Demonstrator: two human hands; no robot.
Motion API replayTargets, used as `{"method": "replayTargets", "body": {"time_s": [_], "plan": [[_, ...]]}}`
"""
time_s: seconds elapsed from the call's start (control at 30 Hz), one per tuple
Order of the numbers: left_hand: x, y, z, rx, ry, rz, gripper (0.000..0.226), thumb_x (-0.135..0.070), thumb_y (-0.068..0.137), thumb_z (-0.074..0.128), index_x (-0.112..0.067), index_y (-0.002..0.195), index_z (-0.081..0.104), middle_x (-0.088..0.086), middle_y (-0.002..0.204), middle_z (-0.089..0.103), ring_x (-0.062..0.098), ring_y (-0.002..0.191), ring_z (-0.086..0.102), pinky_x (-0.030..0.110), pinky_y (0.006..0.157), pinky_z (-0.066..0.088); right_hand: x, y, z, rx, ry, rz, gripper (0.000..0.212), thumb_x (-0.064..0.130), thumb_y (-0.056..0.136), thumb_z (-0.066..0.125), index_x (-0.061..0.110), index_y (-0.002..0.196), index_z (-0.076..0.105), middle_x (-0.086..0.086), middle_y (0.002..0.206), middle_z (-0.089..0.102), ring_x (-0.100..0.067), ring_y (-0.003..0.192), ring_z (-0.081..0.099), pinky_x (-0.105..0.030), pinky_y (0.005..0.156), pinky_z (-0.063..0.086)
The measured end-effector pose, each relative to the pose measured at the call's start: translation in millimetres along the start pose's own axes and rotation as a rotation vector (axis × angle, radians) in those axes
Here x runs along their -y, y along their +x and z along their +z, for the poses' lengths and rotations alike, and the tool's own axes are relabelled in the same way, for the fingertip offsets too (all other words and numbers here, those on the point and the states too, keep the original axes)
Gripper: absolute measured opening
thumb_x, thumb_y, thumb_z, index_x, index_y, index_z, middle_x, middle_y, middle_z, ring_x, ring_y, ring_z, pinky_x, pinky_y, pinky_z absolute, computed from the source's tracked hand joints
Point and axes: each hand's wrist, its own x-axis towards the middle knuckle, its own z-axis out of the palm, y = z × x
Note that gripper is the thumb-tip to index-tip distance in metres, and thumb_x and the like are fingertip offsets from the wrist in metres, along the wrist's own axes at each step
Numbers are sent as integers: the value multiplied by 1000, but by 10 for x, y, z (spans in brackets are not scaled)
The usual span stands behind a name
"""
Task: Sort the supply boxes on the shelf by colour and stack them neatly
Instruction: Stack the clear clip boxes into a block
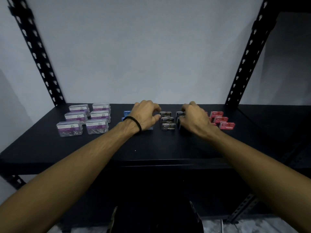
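Here my left hand (146, 115) and right hand (195, 118) rest, fingers curled, over the black boxes (168, 121) on the shelf (151, 148); whether they grip, I cannot tell.

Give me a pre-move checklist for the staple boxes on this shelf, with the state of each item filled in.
1. Colours grouped: ok. Paper clip boxes sit far left, then blue boxes, black staple boxes, red staple boxes.
2. Black boxes aligned: cannot tell. The left column looks straight; the right hand covers the right one.
3. Left hand grip: cannot tell. Its curled fingers reach the rear black box, but a hold is not visible.
4. Blue group tidy: cannot tell, mostly hidden behind the left hand.
5. Red group undisturbed: ok for the visible column; the right hand hides its left edge.
6. Shelf front free for pulling boxes forward: ok.
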Motion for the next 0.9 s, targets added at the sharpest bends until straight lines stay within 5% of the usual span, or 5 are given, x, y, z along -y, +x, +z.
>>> {"method": "replayTargets", "body": {"time_s": [0.47, 0.9], "plan": [[1504, -924, -997, -57, 22, -301, 23, -30, 89, 63, -18, 107, 70, 2, 105, 69, 16, 98, 62, 34, 86, 51, 1655, 248, 296, 55, 243, -372, 28, 29, 93, 56, 14, 115, 63, -5, 113, 59, -23, 98, 60, -34, 80, 49], [2193, -1357, -809, 49, -77, -462, 42, -31, 79, 76, -23, 118, 64, -6, 104, 52, 9, 92, 48, 23, 83, 39, 2457, 202, 794, 195, 200, -480, 49, 32, 90, 60, 19, 136, 52, -5, 133, 52, -22, 123, 44, -44, 94, 46]]}}
